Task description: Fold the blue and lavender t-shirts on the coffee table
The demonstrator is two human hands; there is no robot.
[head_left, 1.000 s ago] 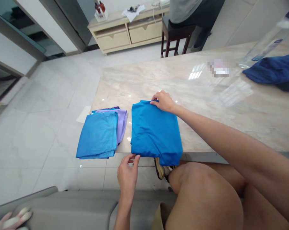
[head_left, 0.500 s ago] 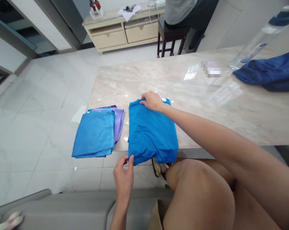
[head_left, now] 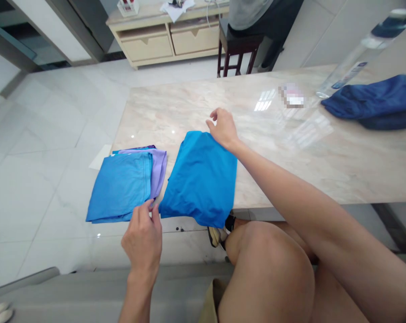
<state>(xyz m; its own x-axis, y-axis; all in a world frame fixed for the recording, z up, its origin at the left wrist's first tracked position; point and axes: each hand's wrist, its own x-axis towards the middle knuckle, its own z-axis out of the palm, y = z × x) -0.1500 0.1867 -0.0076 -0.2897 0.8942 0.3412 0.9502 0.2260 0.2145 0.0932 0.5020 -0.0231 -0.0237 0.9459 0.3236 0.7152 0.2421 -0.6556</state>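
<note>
A folded bright blue garment (head_left: 201, 179) lies at the front edge of the marble-patterned table (head_left: 176, 107), its lower edge hanging over. My left hand (head_left: 144, 240) is at its lower left corner, thumb and forefinger slightly apart, with no cloth visible between them. Just past the garment's upper right edge is my right hand (head_left: 225, 128), its fingers loosely curved and apart, holding nothing. To the left sits a stack of folded clothes, with a blue piece (head_left: 120, 186) on top and a lilac one (head_left: 160, 168) showing beneath.
A clear plastic bottle (head_left: 354, 67) and a dark blue cloth (head_left: 374, 101) are on the table's right side. Beyond the table, a person sits on a dark stool (head_left: 239, 45) by a low cabinet (head_left: 149, 47). A grey sofa (head_left: 71, 296) runs along the near side.
The garment has turned askew, its lower left corner shifting left. My left hand has moved left from that corner. My right hand has let go of the top edge and moved slightly away.
</note>
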